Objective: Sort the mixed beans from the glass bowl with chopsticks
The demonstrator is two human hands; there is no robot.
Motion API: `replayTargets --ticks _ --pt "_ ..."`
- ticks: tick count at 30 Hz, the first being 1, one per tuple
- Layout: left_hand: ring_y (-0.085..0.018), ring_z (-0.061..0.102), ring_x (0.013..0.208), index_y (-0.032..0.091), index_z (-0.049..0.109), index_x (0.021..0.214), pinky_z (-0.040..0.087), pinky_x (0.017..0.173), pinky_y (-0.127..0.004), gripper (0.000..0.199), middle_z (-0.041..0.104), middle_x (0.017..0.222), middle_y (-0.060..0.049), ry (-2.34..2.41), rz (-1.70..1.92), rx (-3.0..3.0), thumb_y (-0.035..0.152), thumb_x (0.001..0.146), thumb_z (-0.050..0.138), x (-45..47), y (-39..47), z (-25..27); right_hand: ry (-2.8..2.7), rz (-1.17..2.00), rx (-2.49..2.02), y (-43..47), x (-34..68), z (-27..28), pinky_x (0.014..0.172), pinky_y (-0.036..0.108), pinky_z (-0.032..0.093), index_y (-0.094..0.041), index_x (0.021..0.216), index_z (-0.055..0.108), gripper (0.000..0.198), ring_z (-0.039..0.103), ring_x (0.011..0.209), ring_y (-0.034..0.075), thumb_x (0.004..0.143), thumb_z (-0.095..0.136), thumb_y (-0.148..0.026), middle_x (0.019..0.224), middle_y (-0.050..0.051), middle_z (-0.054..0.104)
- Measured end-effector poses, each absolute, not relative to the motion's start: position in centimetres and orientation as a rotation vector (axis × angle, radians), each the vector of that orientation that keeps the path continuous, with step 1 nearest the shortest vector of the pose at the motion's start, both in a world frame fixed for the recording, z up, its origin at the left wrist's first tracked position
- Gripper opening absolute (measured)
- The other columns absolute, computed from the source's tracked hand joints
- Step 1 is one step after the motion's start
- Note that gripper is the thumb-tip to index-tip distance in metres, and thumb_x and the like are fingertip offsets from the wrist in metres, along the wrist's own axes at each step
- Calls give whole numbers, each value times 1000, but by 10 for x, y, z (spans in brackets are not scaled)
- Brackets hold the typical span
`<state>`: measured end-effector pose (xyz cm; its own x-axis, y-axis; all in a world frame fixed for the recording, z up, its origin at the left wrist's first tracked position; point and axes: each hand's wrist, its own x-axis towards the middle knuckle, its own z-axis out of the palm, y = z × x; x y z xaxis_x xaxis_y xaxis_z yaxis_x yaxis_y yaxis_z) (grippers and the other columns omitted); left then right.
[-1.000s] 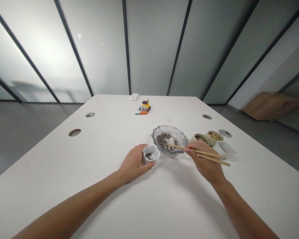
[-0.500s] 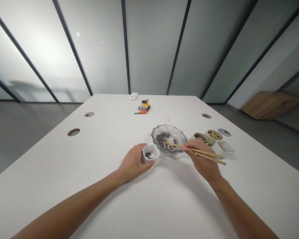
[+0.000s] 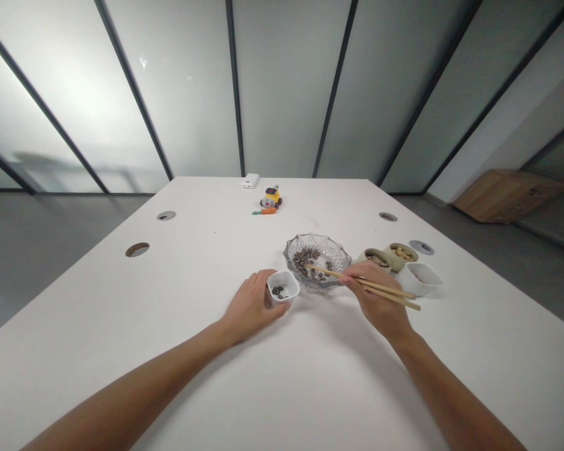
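My left hand (image 3: 254,305) is closed around a small white cup (image 3: 291,287) on the table, thumb in front and fingers behind it. Several dark beans (image 3: 278,292) lie at the bottom of the cup. Just beyond, to the right, stands a clear glass bowl (image 3: 342,263) with a scalloped rim and many dark beans (image 3: 305,255) inside, heaped mostly at its left. My right hand (image 3: 376,299) grips a pair of wooden chopsticks (image 3: 388,291) at the bowl's right edge. Their tips reach in among the beans; whether they pinch one is too small to tell.
Right of the bowl, partly behind my right hand, stand two pale green cups, one (image 3: 380,258) with dark pieces and one (image 3: 403,252) with yellowish pieces. A white cup (image 3: 420,279) is beside them. Farther back are a toy vehicle (image 3: 271,198), a toy carrot (image 3: 265,212) and a white box (image 3: 250,181).
The whole view has shifted very slightly. Both hands keep their holds, and the chopstick tips stay in the bowl at nearly the same spot.
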<state>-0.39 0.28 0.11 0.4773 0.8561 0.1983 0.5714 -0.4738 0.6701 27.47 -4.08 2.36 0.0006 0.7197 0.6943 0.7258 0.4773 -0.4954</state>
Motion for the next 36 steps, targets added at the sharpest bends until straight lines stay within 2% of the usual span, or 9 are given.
replayTargets --ticks 5,11,20,30,36 --pt "-30 63 112 24 55 127 50 99 -47 48 67 123 -8 1184 704 2196 39 85 74 -4 3 1 -1569 -7 -1258 -45 277 27 73 36 54 -25 83 71 23 67 79 21 98 65 -42 82 4 72" --pt "-30 63 111 23 55 129 50 98 -47 50 67 123 -9 1184 724 2209 39 85 74 -5 4 -3 -1378 338 -1100 -51 269 35 66 36 59 -24 81 69 22 70 74 20 95 67 -40 82 2 70" --pt "-30 64 111 23 57 126 50 99 -47 48 68 122 -9 1181 711 2201 39 84 74 -4 3 1 -1639 -116 -1237 -46 268 27 74 34 53 -24 87 72 20 66 79 20 98 65 -40 83 3 73" --pt "-30 64 111 23 57 125 51 99 -48 47 68 121 -9 1179 731 2205 35 83 75 -3 3 1 -1752 -150 -1200 -41 266 19 73 32 53 -24 90 71 15 67 77 19 99 65 -36 83 2 72" --pt "-30 63 113 23 56 126 50 100 -47 48 68 123 -8 1175 716 2201 35 84 75 -4 3 1 -1756 -130 -1225 -40 267 16 74 32 53 -24 86 72 21 66 78 19 100 63 -38 83 3 72"
